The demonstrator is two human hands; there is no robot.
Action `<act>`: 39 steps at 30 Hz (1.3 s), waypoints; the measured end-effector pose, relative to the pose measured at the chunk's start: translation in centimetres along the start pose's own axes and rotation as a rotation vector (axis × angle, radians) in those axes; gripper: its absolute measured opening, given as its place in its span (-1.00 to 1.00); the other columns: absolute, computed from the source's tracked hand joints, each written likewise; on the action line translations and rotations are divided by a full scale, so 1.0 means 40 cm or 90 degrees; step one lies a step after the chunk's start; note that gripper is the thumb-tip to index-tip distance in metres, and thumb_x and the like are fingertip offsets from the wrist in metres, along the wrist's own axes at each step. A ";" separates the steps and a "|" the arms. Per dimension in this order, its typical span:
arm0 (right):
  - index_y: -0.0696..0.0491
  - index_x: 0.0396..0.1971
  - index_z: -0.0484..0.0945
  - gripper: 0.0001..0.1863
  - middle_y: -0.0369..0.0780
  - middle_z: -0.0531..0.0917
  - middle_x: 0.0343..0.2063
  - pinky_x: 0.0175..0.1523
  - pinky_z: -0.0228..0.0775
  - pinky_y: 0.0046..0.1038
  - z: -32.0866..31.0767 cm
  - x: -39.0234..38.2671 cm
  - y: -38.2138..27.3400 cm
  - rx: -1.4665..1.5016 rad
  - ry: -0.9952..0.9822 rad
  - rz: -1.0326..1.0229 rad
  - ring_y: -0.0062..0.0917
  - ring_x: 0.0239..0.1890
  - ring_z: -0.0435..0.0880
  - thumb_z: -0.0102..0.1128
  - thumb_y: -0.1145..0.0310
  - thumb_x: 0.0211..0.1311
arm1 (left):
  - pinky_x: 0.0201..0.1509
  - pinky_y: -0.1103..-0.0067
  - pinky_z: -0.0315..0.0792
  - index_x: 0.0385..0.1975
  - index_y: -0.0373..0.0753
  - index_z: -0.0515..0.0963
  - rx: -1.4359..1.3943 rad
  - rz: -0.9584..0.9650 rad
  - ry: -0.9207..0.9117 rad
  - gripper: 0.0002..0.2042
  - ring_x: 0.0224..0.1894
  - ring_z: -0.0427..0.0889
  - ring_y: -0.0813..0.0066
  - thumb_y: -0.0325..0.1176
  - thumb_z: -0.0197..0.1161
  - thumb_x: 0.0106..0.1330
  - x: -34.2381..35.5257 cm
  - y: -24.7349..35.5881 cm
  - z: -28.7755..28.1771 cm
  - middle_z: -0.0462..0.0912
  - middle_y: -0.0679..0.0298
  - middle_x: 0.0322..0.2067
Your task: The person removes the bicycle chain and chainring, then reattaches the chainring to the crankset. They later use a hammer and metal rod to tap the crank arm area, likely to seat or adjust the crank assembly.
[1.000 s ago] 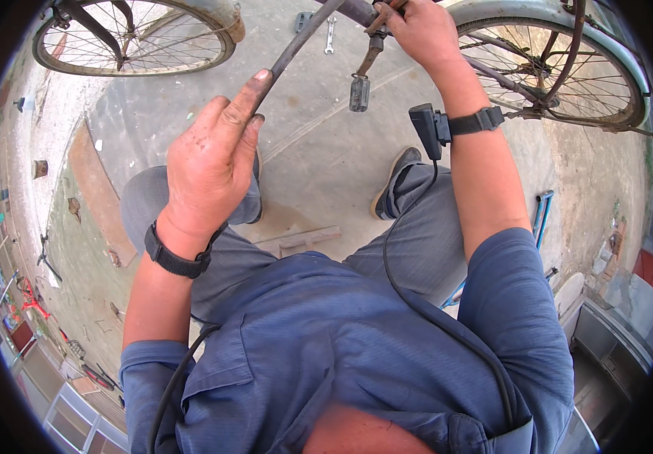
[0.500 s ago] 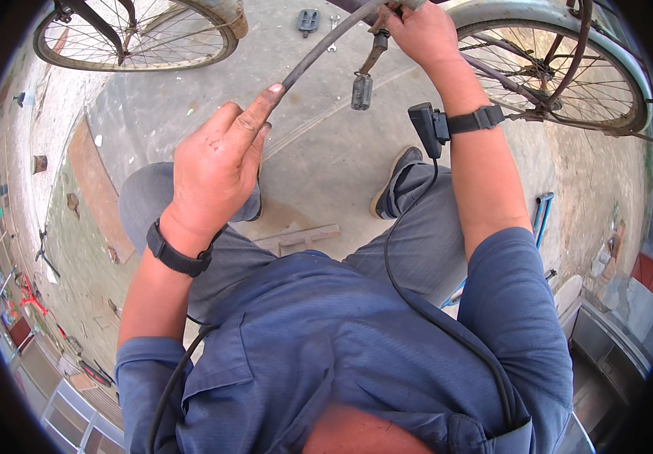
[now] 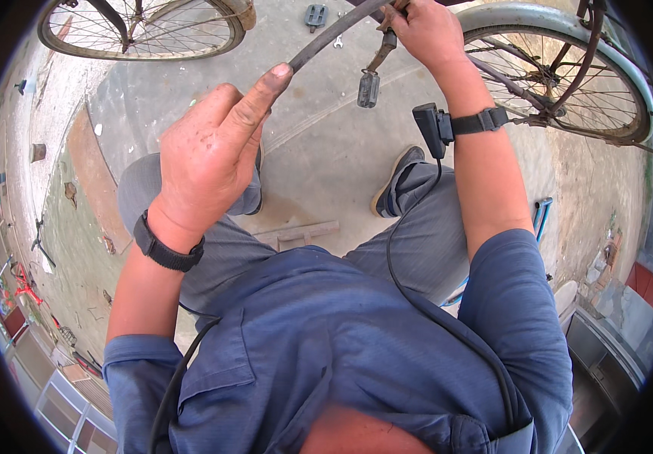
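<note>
A long dark grey bar (image 3: 325,41), slightly curved, slants up toward the bicycle frame. My left hand (image 3: 209,144) is closed round its near end, with the thumb stretched along it. At the top edge my right hand (image 3: 431,34) is closed beside the frame, near the bar's far part; what its fingers grip is partly cut off, and I cannot make it out. Below that hand hangs a rusty crank arm (image 3: 381,53) with a pedal (image 3: 368,89). The rear wheel (image 3: 553,76), under a grey mudguard (image 3: 523,15), is to the right of my right hand.
Another spoked wheel (image 3: 144,38) stands at the top left. A loose pedal (image 3: 316,17) and a wrench (image 3: 338,41) lie on the concrete floor (image 3: 319,159). Between my feet is a piece of wood (image 3: 303,233). Blue tubing (image 3: 542,216) lies beside my right arm.
My left hand has shifted a little left and up, and the bar's near end has moved slightly up and right. My right hand stays at the frame, almost unmoved.
</note>
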State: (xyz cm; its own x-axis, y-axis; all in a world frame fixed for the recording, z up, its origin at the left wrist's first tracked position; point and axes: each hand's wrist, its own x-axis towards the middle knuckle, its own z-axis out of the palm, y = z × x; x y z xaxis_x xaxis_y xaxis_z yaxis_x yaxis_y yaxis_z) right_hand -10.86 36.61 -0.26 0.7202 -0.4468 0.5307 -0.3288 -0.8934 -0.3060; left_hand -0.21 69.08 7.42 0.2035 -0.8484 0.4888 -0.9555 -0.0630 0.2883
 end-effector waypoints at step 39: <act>0.09 -0.44 0.62 -0.81 -0.01 0.68 -0.48 -0.22 0.55 -0.09 -0.008 0.016 -0.018 -0.001 0.079 -0.146 -0.05 -0.34 0.70 0.34 0.27 0.18 | -0.52 0.50 0.36 0.31 0.10 0.53 -0.036 -0.009 0.045 -0.29 -0.56 0.37 0.40 -0.62 0.37 0.09 -0.024 -0.001 0.029 0.31 0.32 -0.56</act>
State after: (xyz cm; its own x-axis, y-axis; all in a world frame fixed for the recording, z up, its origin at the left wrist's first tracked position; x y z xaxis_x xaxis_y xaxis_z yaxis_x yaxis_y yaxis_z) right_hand -10.36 36.97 0.54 0.6951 -0.2348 0.6794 -0.1669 -0.9720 -0.1652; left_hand -0.62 69.27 5.98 0.2335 -0.8082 0.5406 -0.9390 -0.0431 0.3411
